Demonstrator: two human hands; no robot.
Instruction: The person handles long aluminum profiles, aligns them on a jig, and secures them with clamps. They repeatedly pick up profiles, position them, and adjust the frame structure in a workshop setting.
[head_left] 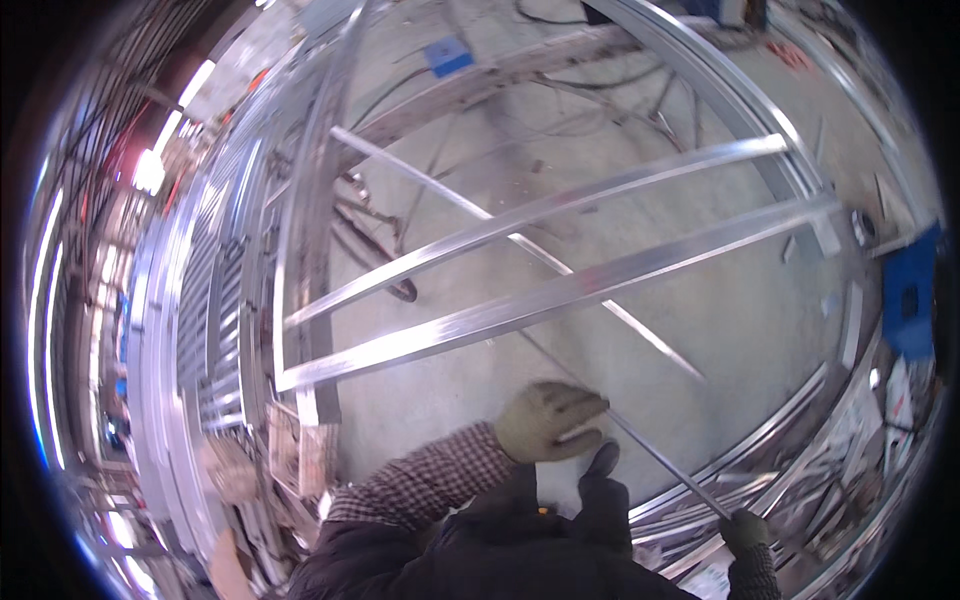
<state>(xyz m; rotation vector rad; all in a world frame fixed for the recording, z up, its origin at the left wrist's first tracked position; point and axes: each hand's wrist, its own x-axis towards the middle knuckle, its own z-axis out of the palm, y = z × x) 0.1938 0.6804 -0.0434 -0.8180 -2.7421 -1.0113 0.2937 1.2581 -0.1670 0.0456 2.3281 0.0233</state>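
I have my right hand [744, 532] closed around the lower end of a thin metal rod [662, 460]. Its long axis slants forward and left, pointing at the near edge of the metal frame [440, 337]. My left hand [545, 424], fingers loosely bent, thumb apart, is beside the rod; I can't tell if it grips.

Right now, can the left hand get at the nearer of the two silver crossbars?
Probably yes. The left hand looks open, a little short of the nearer crossbar, with nothing visible blocking it; the thin rod in the right hand passes close by.
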